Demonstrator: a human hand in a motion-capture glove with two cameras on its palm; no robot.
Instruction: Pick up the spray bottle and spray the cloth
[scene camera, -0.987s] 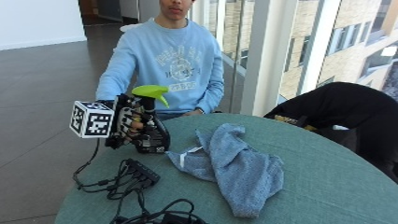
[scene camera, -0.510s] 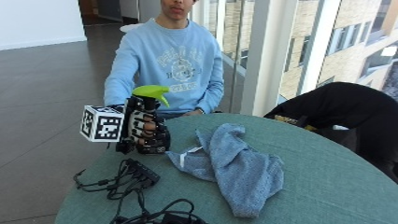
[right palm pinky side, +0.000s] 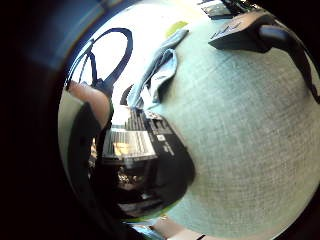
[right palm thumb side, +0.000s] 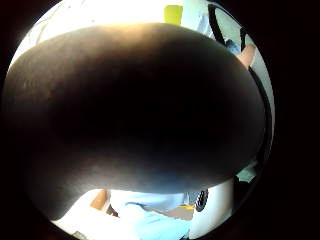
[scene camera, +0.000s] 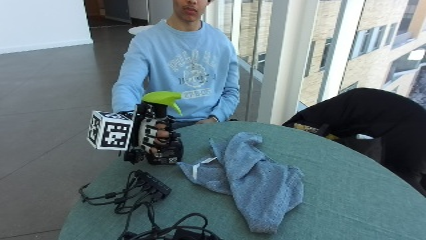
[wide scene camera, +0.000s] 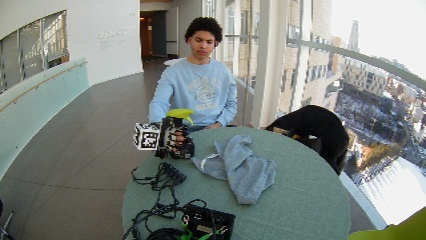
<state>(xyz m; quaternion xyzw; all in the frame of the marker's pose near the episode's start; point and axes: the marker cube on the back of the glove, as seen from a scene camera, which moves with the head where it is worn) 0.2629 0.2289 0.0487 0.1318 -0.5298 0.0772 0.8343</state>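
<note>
In the outside view the gloved right hand (scene camera: 154, 134) grips a black spray bottle (scene camera: 170, 152) with a lime-green spray head (scene camera: 163, 97). The bottle stands upright at the table's near-left edge; I cannot tell whether its base touches the table. The nozzle points toward a crumpled blue-grey cloth (scene camera: 256, 180) lying a short way off on the green table (scene camera: 346, 200). In the little finger side palm view the bottle's label (right palm pinky side: 135, 142) is close, with the cloth (right palm pinky side: 160, 70) beyond. The bottle's dark body (right palm thumb side: 135, 110) fills the thumb side palm view. In the wide outside view the hand (wide scene camera: 173, 141) is beside the cloth (wide scene camera: 236, 165).
Black cables and a power strip (scene camera: 150, 185) lie on the table in front of the hand. A black box with cables (wide scene camera: 206, 222) sits at the table's near edge. A black coat (scene camera: 366, 112) hangs on a chair at the far right.
The hand with the bottle has shifted slightly toward the cloth since the earliest frame. The cloth has not moved.
</note>
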